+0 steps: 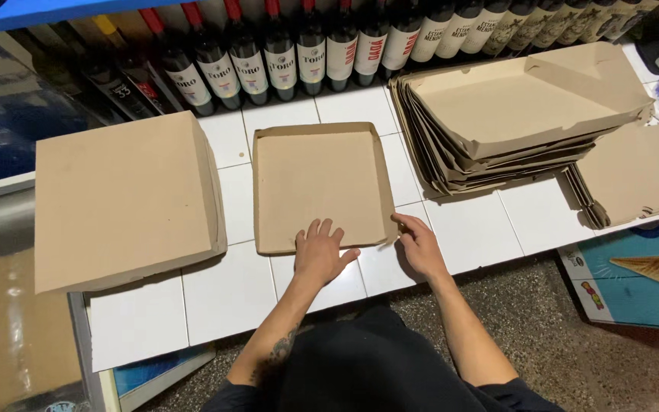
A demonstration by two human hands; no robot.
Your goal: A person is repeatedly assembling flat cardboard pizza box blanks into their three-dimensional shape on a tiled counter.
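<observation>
Leftmost, a closed flat brown cardboard box [126, 200] lies on the white tiled counter [230, 294]. Beside it sits the shallow open brown cardboard tray [320, 183], roughly square, stretching straight away from both hands. The left hand [320, 252] lies flat on its near edge, fingers [322, 230] spread, gripping nothing. The right hand [419, 244] touches the near right corner with loosely extended fingers, equally close. Further right, a stack of unfolded brown cardboard blanks [509, 122] leans before dark wine bottles [310, 49].
</observation>
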